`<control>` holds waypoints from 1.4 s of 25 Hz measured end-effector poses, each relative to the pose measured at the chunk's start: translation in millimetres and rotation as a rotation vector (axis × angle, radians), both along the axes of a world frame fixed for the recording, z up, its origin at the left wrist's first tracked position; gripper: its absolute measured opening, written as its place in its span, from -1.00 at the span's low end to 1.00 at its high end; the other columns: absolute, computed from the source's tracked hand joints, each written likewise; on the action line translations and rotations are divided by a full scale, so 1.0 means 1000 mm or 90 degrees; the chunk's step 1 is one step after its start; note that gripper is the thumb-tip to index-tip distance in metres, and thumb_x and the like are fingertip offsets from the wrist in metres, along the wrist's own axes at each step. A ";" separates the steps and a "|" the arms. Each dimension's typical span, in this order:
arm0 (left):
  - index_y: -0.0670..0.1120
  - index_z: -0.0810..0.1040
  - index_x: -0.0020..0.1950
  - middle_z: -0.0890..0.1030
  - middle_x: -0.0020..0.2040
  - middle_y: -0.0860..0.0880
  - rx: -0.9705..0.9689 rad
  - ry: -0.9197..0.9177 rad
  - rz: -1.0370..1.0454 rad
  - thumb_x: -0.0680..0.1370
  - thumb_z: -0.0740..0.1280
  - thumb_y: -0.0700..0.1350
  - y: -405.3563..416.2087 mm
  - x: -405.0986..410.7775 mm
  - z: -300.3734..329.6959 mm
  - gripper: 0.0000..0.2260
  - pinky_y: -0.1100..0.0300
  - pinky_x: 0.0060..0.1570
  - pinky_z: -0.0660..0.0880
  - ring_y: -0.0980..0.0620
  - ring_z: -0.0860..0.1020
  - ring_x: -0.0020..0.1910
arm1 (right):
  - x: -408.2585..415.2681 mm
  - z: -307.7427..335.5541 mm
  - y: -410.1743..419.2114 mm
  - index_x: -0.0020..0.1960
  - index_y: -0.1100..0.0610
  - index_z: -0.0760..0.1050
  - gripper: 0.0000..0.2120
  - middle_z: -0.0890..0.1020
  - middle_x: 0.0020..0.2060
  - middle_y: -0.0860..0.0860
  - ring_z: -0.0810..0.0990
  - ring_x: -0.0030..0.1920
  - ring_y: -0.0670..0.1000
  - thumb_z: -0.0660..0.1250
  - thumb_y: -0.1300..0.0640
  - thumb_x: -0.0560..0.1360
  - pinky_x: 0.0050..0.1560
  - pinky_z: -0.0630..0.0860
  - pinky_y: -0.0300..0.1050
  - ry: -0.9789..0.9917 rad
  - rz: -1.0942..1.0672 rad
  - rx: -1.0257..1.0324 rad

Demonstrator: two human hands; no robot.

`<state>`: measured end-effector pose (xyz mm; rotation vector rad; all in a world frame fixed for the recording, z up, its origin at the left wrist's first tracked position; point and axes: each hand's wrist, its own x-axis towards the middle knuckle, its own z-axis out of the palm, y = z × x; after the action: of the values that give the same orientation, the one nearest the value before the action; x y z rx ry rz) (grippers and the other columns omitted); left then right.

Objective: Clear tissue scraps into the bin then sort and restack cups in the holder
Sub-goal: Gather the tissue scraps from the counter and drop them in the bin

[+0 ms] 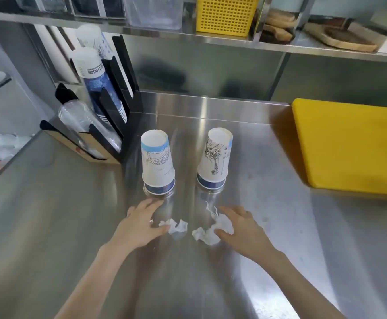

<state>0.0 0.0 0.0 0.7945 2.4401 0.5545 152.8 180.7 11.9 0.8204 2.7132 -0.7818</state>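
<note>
Head view, my left hand: flat over the table, fingers spread loosely, thumb tip just beside the small tissue scrap; nothing pinched.
Head view, my right hand: fingers spread, thumb resting on the larger tissue scrap, whose torn strip trails up toward the cups; I cannot tell if it is gripped yet.
Tissue handling: in my judgement weightless, soft and crumpled, easily torn; best gathered by closing the fingers over the whole wad, not by the strip.
Left cup stack: upside down, white cup over a blue-banded one, beyond my left hand.
Right cup stack: upside down, same build, beyond the larger scrap.
Cup handling: light thin paper, likely to tip or crush; I would take them round the side wall, gently.
Cup holder: far left on the table, black slots carrying blue cups and clear cups lying slanted.
Bin: not identifiable in this view.
Edges: the table's left edge drops off beside the holder; the yellow board blocks the right.
Open room: bare steel toward me and between the stacks; the shelf overhangs the back.
</note>
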 end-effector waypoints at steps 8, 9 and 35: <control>0.09 0.09 0.44 0.15 0.40 -0.09 -0.103 -0.044 0.062 0.41 0.36 0.10 0.004 0.012 -0.032 -0.31 -0.01 0.27 0.33 -0.16 0.15 0.35 | -0.008 -0.037 -0.018 0.43 -0.10 0.01 -0.29 0.19 0.29 0.17 0.23 0.29 0.21 0.32 -0.07 0.40 0.19 0.43 0.07 -0.044 -0.076 -0.044; 0.09 0.11 0.43 0.17 0.38 -0.10 -0.086 -0.041 0.065 0.41 0.36 0.09 0.007 0.014 -0.035 -0.33 0.01 0.26 0.32 -0.17 0.17 0.33 | -0.010 -0.042 -0.020 0.43 -0.09 0.01 -0.27 0.20 0.29 0.17 0.24 0.28 0.21 0.32 -0.11 0.40 0.19 0.44 0.08 -0.040 -0.074 -0.027; -0.13 0.59 -0.17 0.43 -0.28 0.09 0.154 0.056 0.098 0.41 0.18 -0.39 0.028 0.032 -0.048 -0.76 0.28 -0.23 0.27 -0.01 0.44 -0.22 | -0.015 -0.045 -0.003 -0.26 0.15 0.52 -0.83 0.56 -0.11 0.14 0.54 -0.12 0.12 0.21 0.35 0.36 -0.34 0.29 -0.32 0.126 -0.138 -0.133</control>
<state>32.2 28.4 -48.1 0.7419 2.5611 0.9044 138.2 177.8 -33.3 1.0494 2.6729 -1.2294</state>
